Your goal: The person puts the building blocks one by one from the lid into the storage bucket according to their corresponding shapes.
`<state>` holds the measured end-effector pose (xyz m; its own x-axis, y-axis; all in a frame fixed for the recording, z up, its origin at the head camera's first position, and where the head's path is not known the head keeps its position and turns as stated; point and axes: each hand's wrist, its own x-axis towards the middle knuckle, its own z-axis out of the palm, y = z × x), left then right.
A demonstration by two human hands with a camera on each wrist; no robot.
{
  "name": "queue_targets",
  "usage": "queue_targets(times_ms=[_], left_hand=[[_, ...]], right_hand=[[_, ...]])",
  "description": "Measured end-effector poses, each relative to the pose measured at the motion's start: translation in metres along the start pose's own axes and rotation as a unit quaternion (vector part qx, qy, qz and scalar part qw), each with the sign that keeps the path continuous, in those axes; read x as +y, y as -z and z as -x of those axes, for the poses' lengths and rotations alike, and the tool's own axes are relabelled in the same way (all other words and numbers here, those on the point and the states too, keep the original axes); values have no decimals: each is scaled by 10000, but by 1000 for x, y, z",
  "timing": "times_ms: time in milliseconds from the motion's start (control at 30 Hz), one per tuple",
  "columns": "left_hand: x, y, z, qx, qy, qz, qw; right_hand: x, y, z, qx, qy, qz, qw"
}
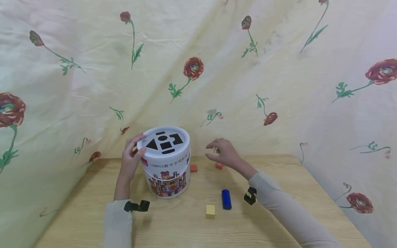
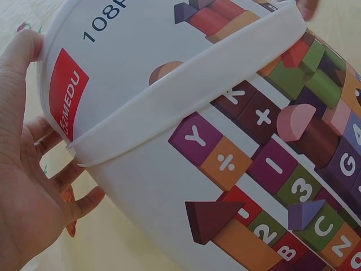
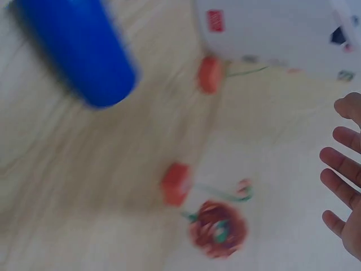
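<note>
A white block bucket (image 1: 167,162) with a shape-sorter lid (image 1: 175,148) stands upright on the table, printed with colourful blocks. My left hand (image 1: 129,155) holds its upper left side, thumb and fingers at the lid's rim. In the left wrist view, that hand (image 2: 34,186) lies against the bucket wall (image 2: 135,186) beside the red label. To the right of the bucket, my right hand (image 1: 224,151) hovers with loosely bent, spread fingers and holds nothing. Under it lies a small red block (image 1: 219,165); another red block (image 1: 193,168) sits close to the bucket.
A blue cylinder block (image 1: 226,199) and a yellow block (image 1: 210,212) lie on the wooden table (image 1: 173,227) in front of the right hand. Flower-printed cloth (image 1: 155,89) hangs behind and along both sides. The bucket's white handle (image 2: 186,84) rests against its front.
</note>
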<state>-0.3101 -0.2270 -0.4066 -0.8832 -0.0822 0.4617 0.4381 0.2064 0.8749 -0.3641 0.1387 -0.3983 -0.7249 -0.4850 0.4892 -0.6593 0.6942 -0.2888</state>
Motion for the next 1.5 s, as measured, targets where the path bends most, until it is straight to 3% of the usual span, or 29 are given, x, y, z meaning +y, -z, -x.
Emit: queue_targets(times_ms=[267,733,1200,1500], left_hand=[[1,-1,0,1,9,12,10000],[0,-1,1,5,2,7,10000],[1,-1,1,3,11,23,10000],[1,-1,1,16,35,-2,10000]], right_hand=[[33,-10,23,-343,-180,331,9987],[59,-23,43,-793,-765,546,9924],[66,-36,37,-1145,-1020,673,9859],[73,-43,33,-1360,-981,841,9823]])
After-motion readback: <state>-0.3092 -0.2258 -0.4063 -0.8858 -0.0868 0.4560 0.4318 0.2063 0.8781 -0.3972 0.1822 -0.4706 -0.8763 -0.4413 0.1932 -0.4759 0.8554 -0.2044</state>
